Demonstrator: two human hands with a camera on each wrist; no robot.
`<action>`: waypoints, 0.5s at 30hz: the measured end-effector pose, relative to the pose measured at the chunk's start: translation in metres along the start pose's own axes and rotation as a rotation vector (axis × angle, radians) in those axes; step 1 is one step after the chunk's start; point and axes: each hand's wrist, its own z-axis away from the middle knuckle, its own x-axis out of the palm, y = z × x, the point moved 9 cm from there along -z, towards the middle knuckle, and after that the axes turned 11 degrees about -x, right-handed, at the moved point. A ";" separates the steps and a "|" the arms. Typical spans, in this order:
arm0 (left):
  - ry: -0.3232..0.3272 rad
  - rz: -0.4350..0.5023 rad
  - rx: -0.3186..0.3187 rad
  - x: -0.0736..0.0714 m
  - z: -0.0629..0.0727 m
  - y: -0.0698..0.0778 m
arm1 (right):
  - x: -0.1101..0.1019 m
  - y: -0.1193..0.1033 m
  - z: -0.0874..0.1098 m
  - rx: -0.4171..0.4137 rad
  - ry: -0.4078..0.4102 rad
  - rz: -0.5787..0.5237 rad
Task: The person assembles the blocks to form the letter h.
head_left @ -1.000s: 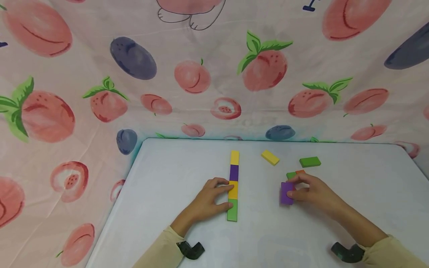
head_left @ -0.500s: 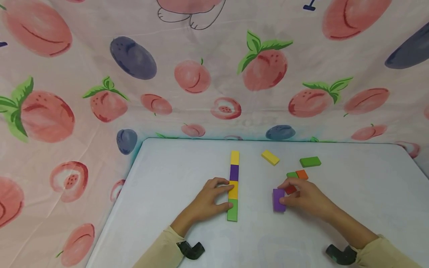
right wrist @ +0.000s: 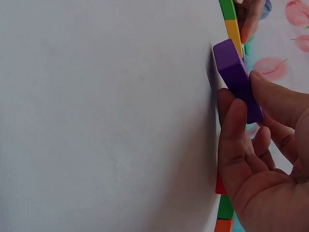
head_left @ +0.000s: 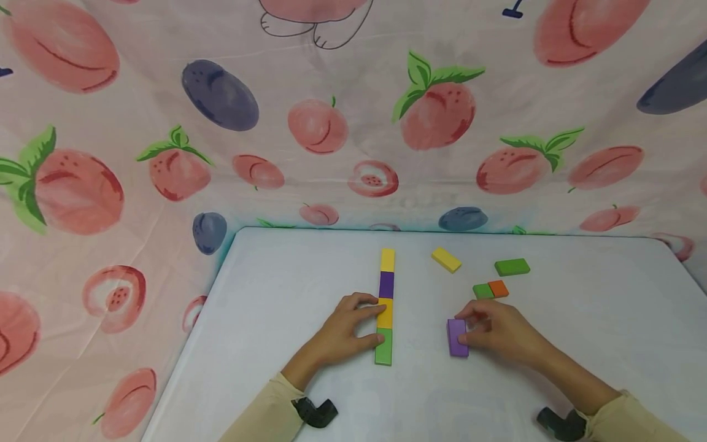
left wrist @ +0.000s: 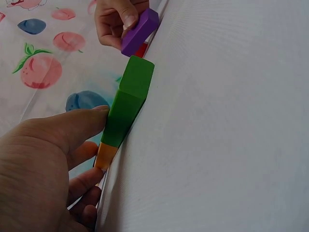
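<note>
A straight row of blocks lies on the white table: a green block [head_left: 383, 347] nearest me, then a yellow block [head_left: 385, 320], a purple one [head_left: 386, 285] and another yellow one [head_left: 388, 259]. My left hand [head_left: 345, 331] rests at the row's left side, its thumb touching the green block and its fingertips the nearer yellow one. To the right of the row, my right hand [head_left: 505, 331] pinches a loose purple block [head_left: 457, 338] between thumb and fingers. The right wrist view shows this purple block [right wrist: 236, 79] tilted, a little above the tabletop.
Beyond my right hand lie a small green block [head_left: 483, 291] and an orange block [head_left: 499, 288], touching. Farther back are a yellow block [head_left: 445, 259] and a green block [head_left: 512, 267]. A red block [right wrist: 220, 185] shows partly behind my right hand. Fruit-print cloth [head_left: 331, 166] backs the table.
My right hand has carried the purple block left and toward me, away from the other loose blocks. The orange block is now uncovered. My left hand stays in place on the row.
</note>
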 end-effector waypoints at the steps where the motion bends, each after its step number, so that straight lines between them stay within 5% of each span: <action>1: 0.000 0.001 0.000 0.000 0.000 0.000 | 0.000 0.000 0.000 -0.005 0.000 0.011; 15: -0.007 0.000 -0.005 0.000 0.000 0.001 | 0.006 0.000 0.003 -0.016 -0.073 0.009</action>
